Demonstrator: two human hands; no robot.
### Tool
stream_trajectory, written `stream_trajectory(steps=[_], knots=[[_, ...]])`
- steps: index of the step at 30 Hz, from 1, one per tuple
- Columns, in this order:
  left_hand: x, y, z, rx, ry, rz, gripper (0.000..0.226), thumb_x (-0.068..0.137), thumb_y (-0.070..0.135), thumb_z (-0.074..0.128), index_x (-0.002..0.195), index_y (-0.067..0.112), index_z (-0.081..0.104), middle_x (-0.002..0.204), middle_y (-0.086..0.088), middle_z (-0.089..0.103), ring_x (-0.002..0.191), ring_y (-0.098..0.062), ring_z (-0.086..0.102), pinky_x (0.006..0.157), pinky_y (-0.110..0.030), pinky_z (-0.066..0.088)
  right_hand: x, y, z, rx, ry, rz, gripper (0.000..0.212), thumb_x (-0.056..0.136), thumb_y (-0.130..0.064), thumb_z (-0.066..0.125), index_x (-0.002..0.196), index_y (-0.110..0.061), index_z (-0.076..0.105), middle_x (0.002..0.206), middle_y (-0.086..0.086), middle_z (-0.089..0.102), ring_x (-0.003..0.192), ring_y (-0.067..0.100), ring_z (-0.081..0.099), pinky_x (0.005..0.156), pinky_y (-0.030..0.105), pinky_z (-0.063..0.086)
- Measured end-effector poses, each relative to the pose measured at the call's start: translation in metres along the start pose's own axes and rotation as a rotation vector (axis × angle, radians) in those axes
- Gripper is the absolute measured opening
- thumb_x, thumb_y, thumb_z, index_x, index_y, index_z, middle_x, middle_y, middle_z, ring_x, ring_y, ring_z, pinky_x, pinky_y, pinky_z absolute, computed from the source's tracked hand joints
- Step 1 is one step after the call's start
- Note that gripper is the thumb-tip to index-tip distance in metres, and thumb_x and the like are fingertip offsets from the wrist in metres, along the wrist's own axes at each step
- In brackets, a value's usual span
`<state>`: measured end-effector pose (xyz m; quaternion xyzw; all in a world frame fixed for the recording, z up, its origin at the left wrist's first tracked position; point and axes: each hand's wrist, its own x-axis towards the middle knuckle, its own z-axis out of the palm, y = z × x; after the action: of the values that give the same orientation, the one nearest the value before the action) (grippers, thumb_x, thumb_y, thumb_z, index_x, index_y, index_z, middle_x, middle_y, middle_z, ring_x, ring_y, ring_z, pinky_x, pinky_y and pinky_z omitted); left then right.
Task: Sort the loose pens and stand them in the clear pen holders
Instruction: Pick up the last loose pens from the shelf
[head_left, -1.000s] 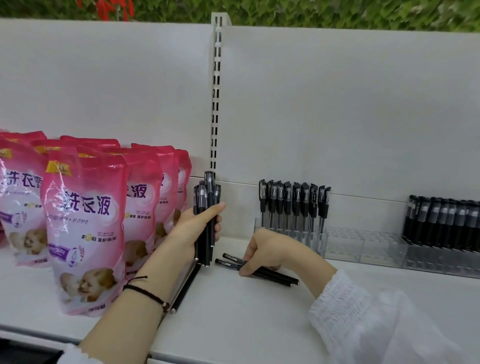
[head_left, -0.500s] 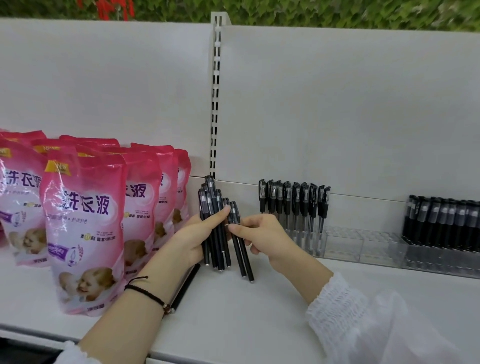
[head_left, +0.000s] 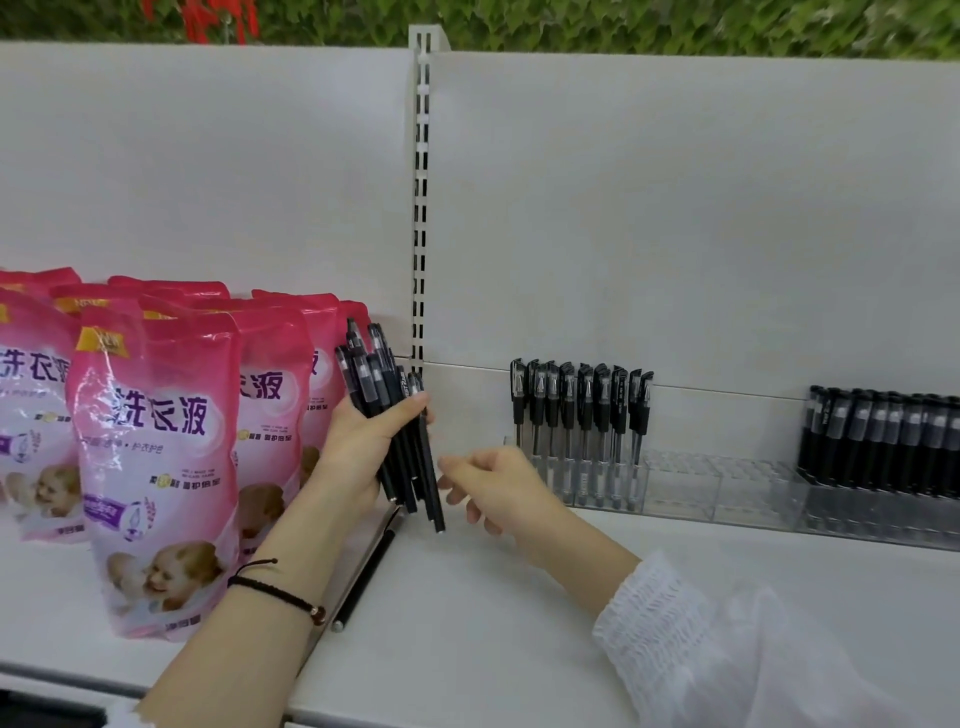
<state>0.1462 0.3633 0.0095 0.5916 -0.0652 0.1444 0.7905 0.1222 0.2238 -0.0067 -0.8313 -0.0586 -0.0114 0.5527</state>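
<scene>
My left hand (head_left: 363, 447) grips a bundle of several black pens (head_left: 387, 410), held upright and tilted left above the white shelf. My right hand (head_left: 493, 486) hangs just right of the bundle, fingers loosely curled, holding nothing. One black pen (head_left: 366, 574) lies on the shelf below my left wrist. Along the back wall runs a row of clear pen holders (head_left: 717, 488). Its left compartment holds several standing black pens (head_left: 582, 431), the middle compartments stand bare, and the right end holds another group of black pens (head_left: 883, 441).
Pink detergent pouches (head_left: 156, 457) stand in rows on the left of the shelf (head_left: 493, 623), close beside my left hand. A slotted metal upright (head_left: 421, 208) divides the white back panel. The shelf's front edge runs along the bottom left.
My right hand picked two pens off the shelf, brought them to the bundle, and has now let go and drawn back slightly. My left hand now holds the larger bundle, tilted left.
</scene>
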Motion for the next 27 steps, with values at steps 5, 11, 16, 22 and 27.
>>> stream_trajectory(steps=[5, 11, 16, 22, 27], knots=[[0.001, 0.001, -0.002, 0.210, 0.044, 0.007, 0.015, 0.085, 0.004, 0.065, 0.077, 0.011, 0.055, 0.062, -0.006, 0.054, 0.051, -0.018, 0.052, 0.044, -0.023, 0.049, -0.004, 0.006, 0.016, -0.281, -0.130, -0.129, 0.019, 0.088, -0.020, 0.063, 0.086, -0.004, 0.072, 0.066, -0.004, 0.056, 0.053, 0.004, 0.044, 0.050, 0.017, 0.035], [0.008, 0.002, -0.011, 0.380, 0.045, 0.040, 0.018, 0.081, 0.003, 0.068, 0.077, 0.012, 0.053, 0.063, -0.004, 0.048, 0.058, -0.018, 0.045, 0.051, -0.024, 0.042, -0.009, 0.008, 0.025, -0.511, -0.274, -0.308, 0.018, 0.089, -0.034, 0.060, 0.101, -0.031, 0.073, 0.068, -0.017, 0.051, 0.072, 0.008, 0.048, 0.070, 0.027, 0.043], [0.007, 0.001, -0.011, 0.408, 0.040, 0.035, 0.021, 0.081, 0.006, 0.070, 0.075, 0.014, 0.051, 0.065, -0.002, 0.049, 0.061, -0.017, 0.045, 0.056, -0.026, 0.039, -0.005, 0.010, 0.017, -0.469, -0.243, -0.249, 0.012, 0.085, -0.034, 0.068, 0.077, -0.026, 0.067, 0.069, -0.014, 0.055, 0.066, 0.003, 0.050, 0.067, 0.025, 0.043], [0.004, -0.009, -0.006, 0.176, 0.013, -0.136, 0.020, 0.076, 0.011, 0.080, 0.076, 0.014, 0.061, 0.064, -0.002, 0.057, 0.060, -0.020, 0.055, 0.067, -0.035, 0.053, -0.005, 0.009, 0.001, -0.436, -0.239, -0.150, 0.002, 0.080, -0.022, 0.073, 0.080, -0.021, 0.071, 0.074, -0.008, 0.061, 0.069, 0.006, 0.053, 0.065, 0.020, 0.042], [0.003, -0.010, -0.004, 0.065, -0.018, -0.204, 0.018, 0.076, 0.013, 0.079, 0.086, 0.010, 0.064, 0.070, -0.004, 0.066, 0.067, -0.017, 0.063, 0.074, -0.036, 0.054, -0.004, 0.005, -0.002, -0.472, -0.188, -0.072, 0.018, 0.076, -0.016, 0.076, 0.088, -0.022, 0.064, 0.090, -0.001, 0.065, 0.076, 0.013, 0.059, 0.069, 0.026, 0.048]])
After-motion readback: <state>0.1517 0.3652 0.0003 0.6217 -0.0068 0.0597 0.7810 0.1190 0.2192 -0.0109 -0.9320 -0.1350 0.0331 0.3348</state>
